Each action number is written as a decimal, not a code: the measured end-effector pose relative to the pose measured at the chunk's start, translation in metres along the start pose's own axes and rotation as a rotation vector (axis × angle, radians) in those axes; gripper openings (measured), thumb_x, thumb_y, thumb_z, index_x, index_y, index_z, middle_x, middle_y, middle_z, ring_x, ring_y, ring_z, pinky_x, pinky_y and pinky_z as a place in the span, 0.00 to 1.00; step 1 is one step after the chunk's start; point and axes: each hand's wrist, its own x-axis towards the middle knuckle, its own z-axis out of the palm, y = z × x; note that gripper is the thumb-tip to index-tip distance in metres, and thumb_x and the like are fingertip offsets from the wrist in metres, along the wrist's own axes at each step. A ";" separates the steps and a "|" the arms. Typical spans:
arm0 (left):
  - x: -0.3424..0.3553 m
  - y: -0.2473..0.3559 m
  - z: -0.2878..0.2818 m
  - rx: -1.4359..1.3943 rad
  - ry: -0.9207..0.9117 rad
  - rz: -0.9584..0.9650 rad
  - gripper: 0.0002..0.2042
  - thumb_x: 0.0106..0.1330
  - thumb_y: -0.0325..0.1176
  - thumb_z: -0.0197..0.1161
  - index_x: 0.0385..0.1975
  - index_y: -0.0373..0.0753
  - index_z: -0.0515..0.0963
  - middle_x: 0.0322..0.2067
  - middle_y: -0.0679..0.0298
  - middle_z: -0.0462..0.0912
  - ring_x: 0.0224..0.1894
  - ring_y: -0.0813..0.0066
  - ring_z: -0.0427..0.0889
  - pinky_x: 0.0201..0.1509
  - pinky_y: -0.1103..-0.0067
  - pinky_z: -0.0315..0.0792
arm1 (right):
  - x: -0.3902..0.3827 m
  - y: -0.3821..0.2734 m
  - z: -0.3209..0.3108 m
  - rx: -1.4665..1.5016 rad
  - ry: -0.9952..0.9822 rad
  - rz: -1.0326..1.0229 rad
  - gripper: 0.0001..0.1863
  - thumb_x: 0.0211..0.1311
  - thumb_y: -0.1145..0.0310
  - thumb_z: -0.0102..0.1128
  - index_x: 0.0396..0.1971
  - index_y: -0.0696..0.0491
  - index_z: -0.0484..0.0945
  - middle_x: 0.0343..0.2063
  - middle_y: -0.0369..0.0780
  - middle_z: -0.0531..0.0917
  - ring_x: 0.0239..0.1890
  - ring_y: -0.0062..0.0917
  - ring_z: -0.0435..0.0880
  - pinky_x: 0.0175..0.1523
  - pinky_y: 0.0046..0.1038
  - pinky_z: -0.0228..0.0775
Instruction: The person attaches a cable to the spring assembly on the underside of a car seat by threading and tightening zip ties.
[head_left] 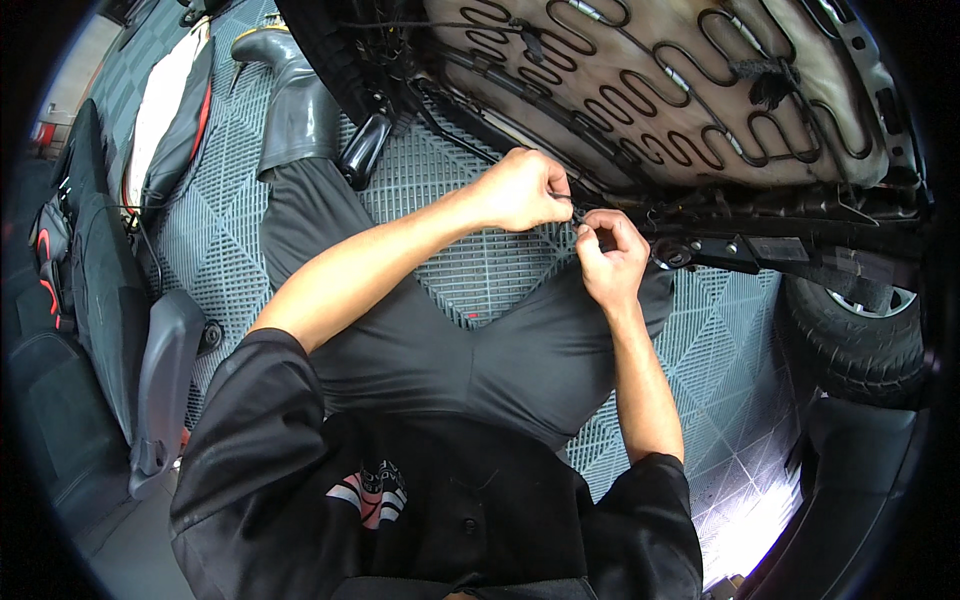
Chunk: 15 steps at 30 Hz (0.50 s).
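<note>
Head view showed me left hand (522, 190) and right hand (614, 258) pinching a dark strand (577, 216) beside the zigzag-spring seat (640, 72); steady tension seemed advisable.

grey floor tiles (480, 270), slotted in ribbed panels, extend across the scene; a small red fragment (472, 317) lies on them near the centre. left: black car seat (95, 310), with a grey side panel (172, 375) and a round dark knob (210, 337) on the panel's outer side. upper left: a long white-and-dark piece (160, 120) edged in red. right: a tyre (850, 350) with coarse tread, around a silver rim (880, 303); below it, a black padded part (865, 440), near a bright patch of light (755, 530) on the tiles.
</note>
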 end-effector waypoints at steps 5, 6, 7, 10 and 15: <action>0.000 0.010 -0.006 -0.030 -0.072 -0.065 0.13 0.50 0.34 0.68 0.30 0.30 0.84 0.24 0.57 0.85 0.28 0.75 0.83 0.35 0.75 0.77 | 0.006 -0.015 -0.002 -0.081 -0.017 0.009 0.07 0.52 0.79 0.67 0.32 0.60 0.81 0.33 0.41 0.84 0.33 0.23 0.85 0.40 0.24 0.78; 0.000 0.010 -0.006 -0.031 -0.086 -0.071 0.13 0.50 0.34 0.68 0.31 0.30 0.84 0.24 0.57 0.85 0.28 0.75 0.83 0.35 0.75 0.77 | 0.009 -0.018 -0.003 -0.132 -0.056 -0.029 0.07 0.53 0.79 0.67 0.33 0.59 0.81 0.33 0.41 0.84 0.33 0.23 0.85 0.40 0.25 0.78; 0.000 0.012 -0.007 -0.013 -0.092 -0.062 0.13 0.50 0.34 0.68 0.31 0.30 0.83 0.24 0.57 0.85 0.28 0.75 0.83 0.35 0.75 0.77 | 0.013 -0.020 -0.004 -0.186 -0.094 -0.067 0.07 0.54 0.78 0.67 0.33 0.59 0.81 0.33 0.40 0.84 0.34 0.23 0.85 0.40 0.26 0.78; -0.001 0.014 -0.011 0.033 -0.086 -0.039 0.13 0.51 0.34 0.68 0.31 0.30 0.83 0.24 0.57 0.85 0.29 0.75 0.83 0.35 0.75 0.77 | 0.019 -0.021 -0.008 -0.266 -0.159 -0.176 0.06 0.57 0.77 0.66 0.35 0.58 0.80 0.32 0.40 0.83 0.34 0.23 0.84 0.40 0.27 0.76; 0.005 -0.007 -0.007 -0.077 -0.051 -0.064 0.11 0.55 0.33 0.67 0.32 0.30 0.82 0.25 0.60 0.85 0.29 0.77 0.81 0.35 0.76 0.76 | 0.010 -0.008 -0.006 0.250 -0.109 -0.015 0.07 0.67 0.72 0.64 0.40 0.56 0.76 0.30 0.36 0.82 0.30 0.18 0.78 0.36 0.20 0.71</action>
